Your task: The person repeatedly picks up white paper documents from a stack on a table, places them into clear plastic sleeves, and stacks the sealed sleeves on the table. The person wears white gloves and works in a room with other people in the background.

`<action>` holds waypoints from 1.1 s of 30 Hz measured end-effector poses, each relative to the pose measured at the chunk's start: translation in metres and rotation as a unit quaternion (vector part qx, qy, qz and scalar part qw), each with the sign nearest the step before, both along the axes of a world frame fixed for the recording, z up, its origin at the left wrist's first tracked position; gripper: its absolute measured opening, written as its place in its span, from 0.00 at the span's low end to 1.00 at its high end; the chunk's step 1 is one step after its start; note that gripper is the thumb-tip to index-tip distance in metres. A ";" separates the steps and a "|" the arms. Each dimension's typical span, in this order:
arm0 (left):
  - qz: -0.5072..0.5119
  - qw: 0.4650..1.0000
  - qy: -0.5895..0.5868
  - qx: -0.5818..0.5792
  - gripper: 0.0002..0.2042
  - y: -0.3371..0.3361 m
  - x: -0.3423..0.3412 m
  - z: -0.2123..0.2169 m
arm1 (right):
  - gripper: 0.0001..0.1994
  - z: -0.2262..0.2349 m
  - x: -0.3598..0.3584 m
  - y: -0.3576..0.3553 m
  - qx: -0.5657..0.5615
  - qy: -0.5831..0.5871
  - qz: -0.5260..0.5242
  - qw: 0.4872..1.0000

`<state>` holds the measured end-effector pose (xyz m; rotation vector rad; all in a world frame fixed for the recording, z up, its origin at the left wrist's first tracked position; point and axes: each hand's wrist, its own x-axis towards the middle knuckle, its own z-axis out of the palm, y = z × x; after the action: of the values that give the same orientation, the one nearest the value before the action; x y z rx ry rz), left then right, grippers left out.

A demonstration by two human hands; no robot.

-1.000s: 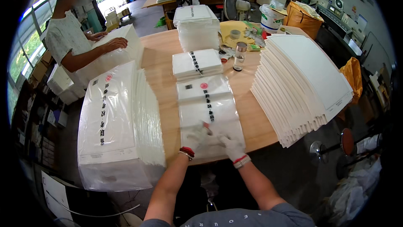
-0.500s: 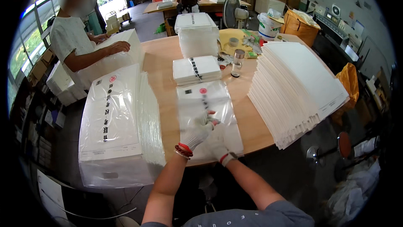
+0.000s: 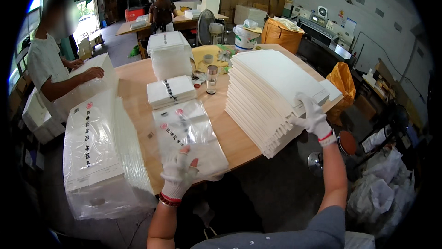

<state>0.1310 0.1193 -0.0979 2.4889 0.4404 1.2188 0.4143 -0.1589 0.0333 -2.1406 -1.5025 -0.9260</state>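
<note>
My left hand point(image 3: 178, 173) wears a white knit glove with bare fingertips. It is over the near part of a clear printed plastic bag point(image 3: 202, 136), fingers apart; whether it touches the bag I cannot tell. My right hand point(image 3: 315, 119), also gloved, grips the near right corner of the top white paper sheets point(image 3: 281, 71), thumb at the edge and fingers on top. These sheets lie on a tall fanned paper stack point(image 3: 258, 115) on the table's right side. Beyond the bag lies a flat packet of wrapped white paper point(image 3: 170, 91) with a dark printed strip.
A tall pile of wrapped packs point(image 3: 170, 60), a glass bottle point(image 3: 212, 81) and a tape roll point(image 3: 208, 58) stand farther back on the wooden table point(image 3: 133, 78). Large bagged paper stacks point(image 3: 92, 143) fill the left. A co-worker point(image 3: 55, 60) stands there, hands on a paper stack.
My right hand has moved from the bag to the paper stack at right and taken hold of its corner. My left hand stays over the bag. The view has swung right.
</note>
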 end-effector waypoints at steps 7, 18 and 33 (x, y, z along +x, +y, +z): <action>-0.294 0.936 0.101 -0.161 0.12 -0.056 0.018 0.030 | 0.16 0.031 0.036 -0.003 -0.008 0.169 0.034 0.985; -0.357 0.451 0.104 -0.811 0.18 -0.097 0.050 0.082 | 0.14 0.035 -0.093 -0.027 -0.146 0.374 0.285 0.870; -0.244 0.957 0.142 -0.069 0.43 -0.116 0.006 -0.024 | 0.25 -0.169 -0.169 0.037 0.280 0.458 0.066 0.841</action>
<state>0.1366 0.0029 -0.1217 2.4490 -0.0313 0.6219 0.2450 -0.1215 -0.1359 -1.6074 -0.7375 -0.1490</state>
